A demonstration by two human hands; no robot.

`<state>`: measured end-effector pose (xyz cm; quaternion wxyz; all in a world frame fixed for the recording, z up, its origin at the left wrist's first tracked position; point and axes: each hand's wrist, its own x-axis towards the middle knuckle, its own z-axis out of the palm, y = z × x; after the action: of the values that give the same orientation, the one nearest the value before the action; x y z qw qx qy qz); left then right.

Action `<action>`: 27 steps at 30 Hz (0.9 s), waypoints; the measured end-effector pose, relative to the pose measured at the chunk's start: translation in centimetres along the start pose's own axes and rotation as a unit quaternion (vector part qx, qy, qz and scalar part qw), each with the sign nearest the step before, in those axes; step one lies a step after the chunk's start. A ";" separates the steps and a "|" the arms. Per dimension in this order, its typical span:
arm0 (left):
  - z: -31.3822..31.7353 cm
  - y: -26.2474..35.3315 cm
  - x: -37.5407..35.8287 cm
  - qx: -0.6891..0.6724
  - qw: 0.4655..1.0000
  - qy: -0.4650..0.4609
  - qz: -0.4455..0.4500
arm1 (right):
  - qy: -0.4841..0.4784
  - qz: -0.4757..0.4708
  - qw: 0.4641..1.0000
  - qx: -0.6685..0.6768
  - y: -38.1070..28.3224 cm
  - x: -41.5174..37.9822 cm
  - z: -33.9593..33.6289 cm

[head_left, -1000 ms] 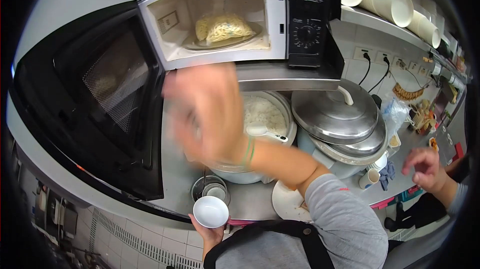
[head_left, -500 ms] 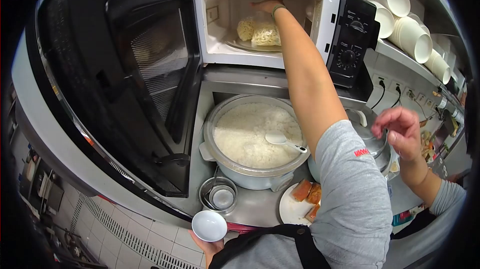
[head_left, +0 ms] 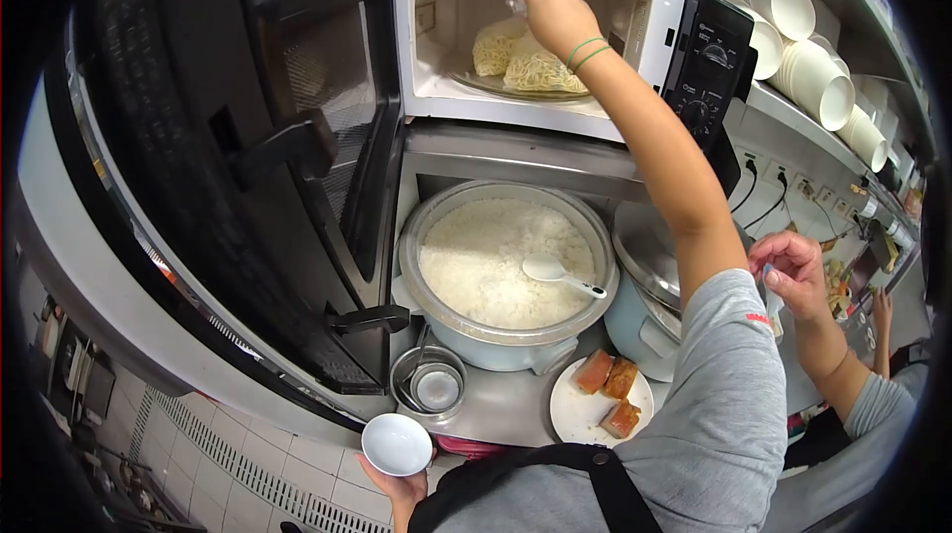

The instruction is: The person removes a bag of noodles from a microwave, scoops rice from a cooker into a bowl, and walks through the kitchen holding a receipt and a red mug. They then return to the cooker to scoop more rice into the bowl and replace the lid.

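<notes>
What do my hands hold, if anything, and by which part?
Left hand: white bowl, by its outer side. Right hand: noodle bag, by its gathered top.

You are seeing pale floor tiles [head_left: 256,442] at eight o'clock, with a slotted drain cover [head_left: 253,471] cutting across them. The steel counter [head_left: 506,409] is shining at six. Toward two, a shelf [head_left: 778,109] is running along the pale wall [head_left: 764,138], and sockets [head_left: 803,188] are sitting underneath.
</notes>
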<state>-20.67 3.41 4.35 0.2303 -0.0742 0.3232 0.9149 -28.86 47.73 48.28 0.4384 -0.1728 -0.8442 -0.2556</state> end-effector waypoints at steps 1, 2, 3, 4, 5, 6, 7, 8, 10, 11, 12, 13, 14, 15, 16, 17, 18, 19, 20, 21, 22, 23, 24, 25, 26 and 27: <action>-0.2 0.0 0.1 0.001 1.000 -0.011 -0.009 | 0.031 -0.005 0.999 0.031 0.3 0.1 -0.6; -0.1 -0.1 0.2 0.004 1.000 -0.011 -0.015 | 0.061 -0.011 0.996 0.061 0.6 0.1 -1.2; 0.2 -0.1 0.4 -0.004 1.000 0.004 -0.020 | 0.056 0.013 0.994 0.092 0.0 -0.4 -2.6; 0.4 -0.2 0.6 -0.013 0.999 0.019 -0.025 | 0.051 0.015 0.995 0.088 -0.3 -0.8 -3.2; 0.3 -0.4 0.8 -0.010 0.999 0.019 -0.031 | 0.078 0.007 0.992 0.095 -0.5 -1.1 -3.7; 0.2 -0.5 1.1 -0.017 0.999 0.020 -0.040 | 0.106 -0.002 0.989 0.101 -0.5 -1.4 -3.8; 0.0 -0.7 1.3 -0.023 0.998 0.021 -0.049 | 0.163 -0.046 0.984 0.057 -0.5 -1.7 -3.6; -0.2 -0.7 1.4 -0.021 0.998 0.022 -0.054 | 0.175 -0.054 0.982 0.049 -0.4 -1.9 -3.7; -0.8 -0.6 1.4 -0.005 0.996 -0.063 -0.066 | 0.177 -0.063 0.981 0.037 -1.0 -1.9 -4.4; -1.2 -0.8 1.7 -0.003 0.996 -0.061 -0.068 | 0.178 -0.068 0.981 0.029 -1.3 -1.7 -4.8; -1.5 -1.1 2.0 -0.007 0.996 -0.061 -0.070 | 0.180 -0.074 0.981 0.022 -1.6 -1.5 -5.2; -1.8 -1.3 2.3 -0.012 0.995 -0.061 -0.071 | 0.180 -0.081 0.980 0.011 -1.9 -1.3 -5.5; -2.0 -1.5 2.5 -0.011 0.995 -0.060 -0.073 | 0.181 -0.086 0.980 0.002 -2.2 -0.9 -5.7; -1.7 -1.7 2.6 -0.016 0.996 -0.027 -0.078 | 0.182 -0.092 0.979 -0.008 -2.5 -0.7 -6.0; -1.5 -1.8 2.7 -0.022 0.996 0.005 -0.084 | 0.182 -0.097 0.978 -0.017 -2.8 -0.4 -6.2; -1.3 -1.7 2.5 -0.021 0.996 0.005 -0.084 | 0.179 -0.102 0.978 -0.031 -3.2 0.3 -6.7; -1.0 -1.6 2.4 -0.016 0.996 -0.001 -0.086 | 0.183 -0.103 0.977 -0.033 -3.5 0.2 -6.7; -1.0 -1.5 2.3 -0.011 0.996 -0.007 -0.089 | 0.183 -0.105 0.977 -0.043 -3.7 0.4 -6.9; -1.2 -1.5 2.4 -0.011 0.996 -0.008 -0.089 | 0.183 -0.108 0.976 -0.052 -3.9 0.6 -7.2; -1.4 -1.6 2.5 -0.013 0.996 -0.010 -0.089 | 0.185 -0.113 0.974 -0.063 -3.9 1.0 -7.6; -1.5 -1.6 2.6 -0.015 0.996 -0.013 -0.090 | 0.184 -0.116 0.973 -0.077 -3.6 1.8 -7.8; -1.5 -1.5 2.6 -0.015 0.996 -0.013 -0.089 | 0.184 -0.120 0.972 -0.086 -3.5 2.2 -8.3; -1.4 -1.3 2.5 -0.011 0.996 -0.017 -0.089 | 0.182 -0.124 0.971 -0.094 -3.1 2.3 -8.8; -1.3 -1.2 2.5 -0.008 0.996 -0.022 -0.089 | 0.182 -0.128 0.969 -0.103 -2.7 2.4 -9.2; -1.4 -1.2 2.6 -0.007 0.996 -0.022 -0.089 | 0.183 -0.130 0.968 -0.108 -2.4 2.5 -9.5; -1.6 -1.3 2.7 -0.012 0.996 -0.022 -0.086 | 0.181 -0.133 0.968 -0.115 -2.2 2.5 -9.9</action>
<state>-22.50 4.32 1.61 0.3144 -0.0848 0.2993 0.8969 -24.94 40.36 54.46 0.5230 -0.0593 -0.7311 -0.4342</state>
